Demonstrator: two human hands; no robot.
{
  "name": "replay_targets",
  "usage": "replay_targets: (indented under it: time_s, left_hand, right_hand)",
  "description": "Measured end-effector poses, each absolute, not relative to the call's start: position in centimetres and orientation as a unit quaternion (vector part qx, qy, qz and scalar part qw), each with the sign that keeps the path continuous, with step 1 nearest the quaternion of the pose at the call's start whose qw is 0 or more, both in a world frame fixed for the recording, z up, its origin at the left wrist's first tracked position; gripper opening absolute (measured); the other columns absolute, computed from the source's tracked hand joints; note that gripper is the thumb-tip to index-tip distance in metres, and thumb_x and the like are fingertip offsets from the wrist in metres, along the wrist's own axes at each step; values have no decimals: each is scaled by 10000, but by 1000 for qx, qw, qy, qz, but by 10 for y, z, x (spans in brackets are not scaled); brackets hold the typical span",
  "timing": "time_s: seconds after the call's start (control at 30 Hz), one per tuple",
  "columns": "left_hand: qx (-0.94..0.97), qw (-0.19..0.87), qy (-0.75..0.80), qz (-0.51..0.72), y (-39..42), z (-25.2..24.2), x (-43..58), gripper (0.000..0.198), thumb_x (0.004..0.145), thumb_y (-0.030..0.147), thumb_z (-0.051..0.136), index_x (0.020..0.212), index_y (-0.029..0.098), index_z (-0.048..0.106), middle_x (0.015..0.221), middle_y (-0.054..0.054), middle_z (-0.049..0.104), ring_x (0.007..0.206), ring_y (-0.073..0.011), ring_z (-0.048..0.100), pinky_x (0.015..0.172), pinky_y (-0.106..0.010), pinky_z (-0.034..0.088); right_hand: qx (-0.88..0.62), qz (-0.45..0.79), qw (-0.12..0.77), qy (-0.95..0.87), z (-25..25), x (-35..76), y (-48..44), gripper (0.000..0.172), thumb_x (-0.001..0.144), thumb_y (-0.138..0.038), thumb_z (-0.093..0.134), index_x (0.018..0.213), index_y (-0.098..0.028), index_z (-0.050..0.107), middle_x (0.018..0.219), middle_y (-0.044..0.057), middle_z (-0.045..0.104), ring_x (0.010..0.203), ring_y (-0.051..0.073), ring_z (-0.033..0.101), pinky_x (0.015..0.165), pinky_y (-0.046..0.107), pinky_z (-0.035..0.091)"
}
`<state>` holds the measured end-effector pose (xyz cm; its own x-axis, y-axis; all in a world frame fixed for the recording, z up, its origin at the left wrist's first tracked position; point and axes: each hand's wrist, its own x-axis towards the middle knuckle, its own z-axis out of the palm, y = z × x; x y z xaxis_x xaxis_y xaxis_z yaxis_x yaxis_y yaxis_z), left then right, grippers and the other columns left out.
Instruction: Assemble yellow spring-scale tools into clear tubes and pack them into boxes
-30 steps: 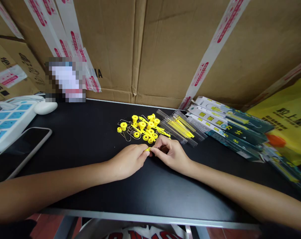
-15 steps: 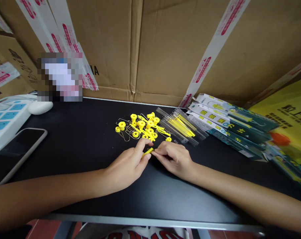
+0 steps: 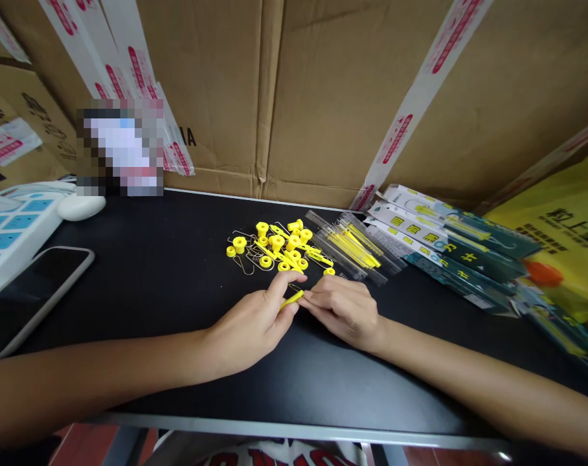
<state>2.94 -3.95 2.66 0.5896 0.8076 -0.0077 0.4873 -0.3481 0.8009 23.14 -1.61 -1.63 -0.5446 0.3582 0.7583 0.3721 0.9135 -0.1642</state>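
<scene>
My left hand [image 3: 255,321] pinches a small yellow plastic piece [image 3: 292,300] between thumb and fingers, low over the black table. Fingertips of my right hand [image 3: 345,310] are closed at that piece's right end, on what looks like a thin metal wire [image 3: 294,287]; most of it is hidden by the fingers. Just beyond my hands lies a pile of yellow flanged plastic caps [image 3: 239,244], yellow rings [image 3: 265,261], metal wire hooks [image 3: 245,266] and small springs. Clear plastic tubes [image 3: 323,234] and yellow strips [image 3: 355,246] lie to the right of the pile.
Printed boxes [image 3: 449,239] are stacked at the right, beside a yellow bag [image 3: 561,220]. A phone [image 3: 32,298], a power strip [image 3: 17,236] and a white rounded object [image 3: 81,207] lie at the left. Large cardboard boxes [image 3: 342,97] wall off the table's back edge.
Both hands have shifted very slightly to the right with the yellow piece between them. The thin wire shows a little more clearly. The pile is unchanged.
</scene>
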Motion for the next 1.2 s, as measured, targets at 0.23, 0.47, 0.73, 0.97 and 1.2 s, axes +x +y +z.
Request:
replay_targets:
  time_s: [0.23, 0.47, 0.73, 0.97, 1.2]
  left_hand:
    - [788, 423, 388, 223, -30, 23, 24, 401, 923, 232, 411, 1314, 168, 355, 577, 99, 387, 511, -107, 383, 568, -223, 309]
    - [808, 418, 356, 213, -20, 27, 18, 482, 883, 193, 463, 1345, 167, 327, 564, 111, 406, 489, -96, 382, 545, -214, 301]
    - [828, 405, 338, 188, -17, 26, 18, 535, 859, 197, 482, 1365, 178, 308, 699, 58, 564, 571, -114, 490, 615, -244, 386]
    - [745, 493, 365, 262, -9, 22, 17, 493, 864, 247, 507, 1336, 211, 369, 774, 37, 551, 594, -99, 552, 572, -232, 466]
    - [656, 530, 426, 327, 8, 28, 11, 313, 865, 292, 514, 1162, 192, 507, 753, 28, 569, 518, -112, 626, 383, -172, 424]
  right_hand:
    - [-192, 57, 451, -870, -12, 229, -15, 241, 822, -147, 683, 1018, -210, 559, 800, 54, 660, 707, 166, 606, 632, 303, 519]
    - [-249, 122, 400, -874, -2, 228, -14, 393, 830, -270, 678, 1189, -203, 532, 1075, 121, 599, 1020, 234, 579, 874, 418, 510]
    - [-232, 191, 391, -870, -2, 227, -11, 93, 872, -178, 619, 959, -187, 588, 926, 71, 621, 898, 188, 579, 827, 371, 484]
    - [-293, 238, 399, -836, -5, 227, -10, 57, 885, -192, 586, 847, -187, 544, 787, 39, 605, 727, 155, 550, 673, 300, 465]
    - [-346, 262, 382, -816, -6, 228, -11, 96, 902, -227, 546, 822, -201, 499, 717, 7, 579, 623, 130, 521, 582, 258, 427]
